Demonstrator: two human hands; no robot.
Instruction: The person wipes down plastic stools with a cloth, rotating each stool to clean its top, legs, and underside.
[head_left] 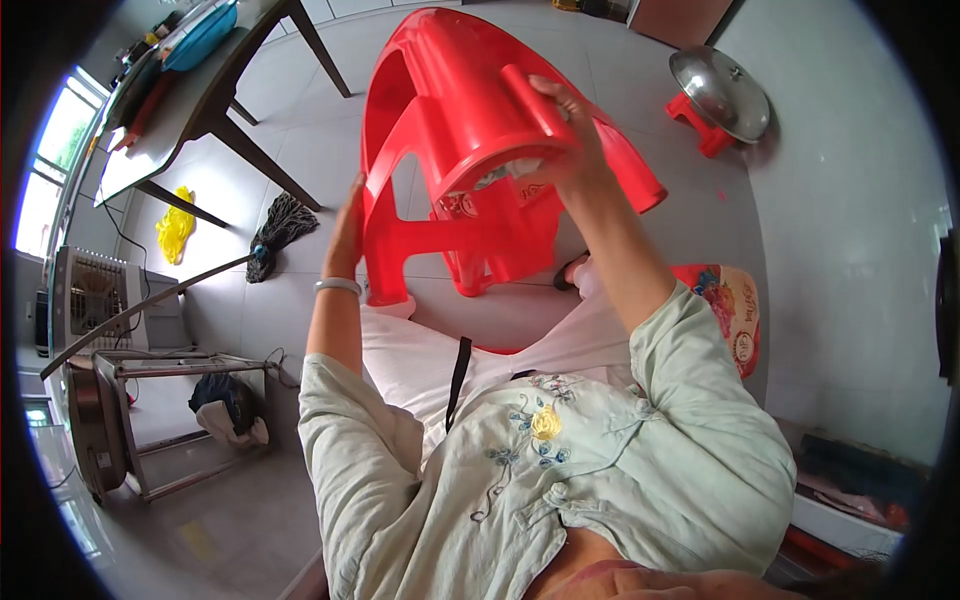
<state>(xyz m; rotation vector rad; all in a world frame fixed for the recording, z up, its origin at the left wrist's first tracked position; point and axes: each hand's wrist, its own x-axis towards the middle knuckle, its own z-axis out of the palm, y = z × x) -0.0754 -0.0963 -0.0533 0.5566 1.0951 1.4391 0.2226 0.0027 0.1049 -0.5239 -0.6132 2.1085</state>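
A red plastic chair (pixel 470 110) is held up in front of me, tilted, with its legs and cut-out openings showing. My left hand (pixel 346 235), with a bangle at the wrist, grips its left side; most of those fingers are hidden behind the plastic. On the chair's right part, my right hand (pixel 568 125) has its fingers curled over the edge. A pale crumpled piece (pixel 508 172) shows under the rim beside the right hand; it looks like cloth, but I cannot tell whether the hand holds it. Below the chair are my white-trousered legs (pixel 420 345).
A dark-legged table (pixel 215 95) stands at upper left with a blue basin (pixel 203 38). A mop (pixel 280 235) and yellow plastic bag (pixel 175 225) lie nearby. A metal frame (pixel 140 430) is at left. At right, a metal lid (pixel 722 90) rests on a red stool (pixel 700 125); a printed sack (pixel 735 310) lies closer.
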